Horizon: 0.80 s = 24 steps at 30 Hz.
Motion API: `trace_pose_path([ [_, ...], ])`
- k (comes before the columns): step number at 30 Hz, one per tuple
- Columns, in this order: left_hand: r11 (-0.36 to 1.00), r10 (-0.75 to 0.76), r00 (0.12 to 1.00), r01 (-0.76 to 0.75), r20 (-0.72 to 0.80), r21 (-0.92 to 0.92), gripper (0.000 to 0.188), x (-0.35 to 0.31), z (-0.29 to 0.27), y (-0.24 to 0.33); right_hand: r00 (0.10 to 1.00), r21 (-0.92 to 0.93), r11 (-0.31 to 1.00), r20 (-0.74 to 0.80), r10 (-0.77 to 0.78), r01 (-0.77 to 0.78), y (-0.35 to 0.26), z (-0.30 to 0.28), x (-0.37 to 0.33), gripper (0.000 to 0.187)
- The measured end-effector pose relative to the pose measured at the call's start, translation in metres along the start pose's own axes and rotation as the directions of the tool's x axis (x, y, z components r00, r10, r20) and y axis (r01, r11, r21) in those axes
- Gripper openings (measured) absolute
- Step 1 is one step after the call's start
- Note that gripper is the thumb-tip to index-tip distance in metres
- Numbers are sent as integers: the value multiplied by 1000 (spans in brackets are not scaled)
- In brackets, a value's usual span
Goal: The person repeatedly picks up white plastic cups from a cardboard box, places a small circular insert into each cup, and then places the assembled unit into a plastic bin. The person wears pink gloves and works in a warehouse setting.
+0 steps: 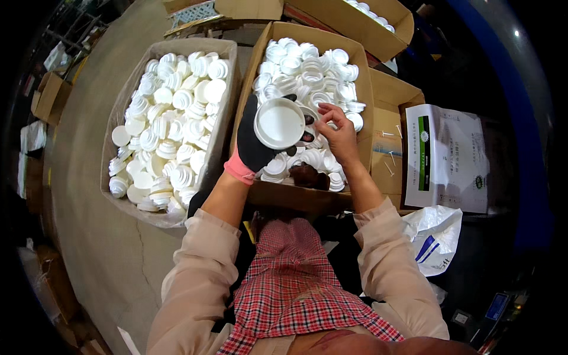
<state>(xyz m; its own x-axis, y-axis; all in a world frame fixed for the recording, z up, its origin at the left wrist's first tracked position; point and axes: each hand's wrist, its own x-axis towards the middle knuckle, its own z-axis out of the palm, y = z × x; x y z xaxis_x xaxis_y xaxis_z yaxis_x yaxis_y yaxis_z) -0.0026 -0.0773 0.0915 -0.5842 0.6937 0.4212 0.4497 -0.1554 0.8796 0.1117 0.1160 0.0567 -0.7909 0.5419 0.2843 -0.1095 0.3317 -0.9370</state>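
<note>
My left hand [253, 137], in a black glove with a pink cuff, is closed around a round white plastic lid [278, 123]. The lid's hollow side faces up. The rim of a second white lid [310, 115] shows behind it, between the gloved fingers and my right hand. My bare right hand [338, 133] has its fingers bent together close to that rim; what they pinch, if anything, is hidden. Both hands are over a cardboard box [365, 89] heaped with loose white lids [291, 64]. A dark brown thing [309, 176] lies at its near edge.
To the left stands a plastic-lined box [110, 155] full of white lids. On the right, an open carton [387, 106] holds several small T-shaped pieces, beside a printed white carton [449, 160] and a white plastic bag [436, 242]. Another carton [378, 44] is behind.
</note>
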Motion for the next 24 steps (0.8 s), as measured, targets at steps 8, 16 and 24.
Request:
trace_pose_path([
  [8,994,-51,999,53,16,-100,61,5,29,-9,930,599,757,365,32,-261,-30,-32,-27,61],
  [16,930,102,995,-102,18,353,61,8,48,7,960,-151,949,88,-265,276,-65,-39,-30,71],
  [24,992,40,999,-40,-2,-120,58,1,66,7,916,-358,843,156,-369,401,-71,-28,-35,72],
])
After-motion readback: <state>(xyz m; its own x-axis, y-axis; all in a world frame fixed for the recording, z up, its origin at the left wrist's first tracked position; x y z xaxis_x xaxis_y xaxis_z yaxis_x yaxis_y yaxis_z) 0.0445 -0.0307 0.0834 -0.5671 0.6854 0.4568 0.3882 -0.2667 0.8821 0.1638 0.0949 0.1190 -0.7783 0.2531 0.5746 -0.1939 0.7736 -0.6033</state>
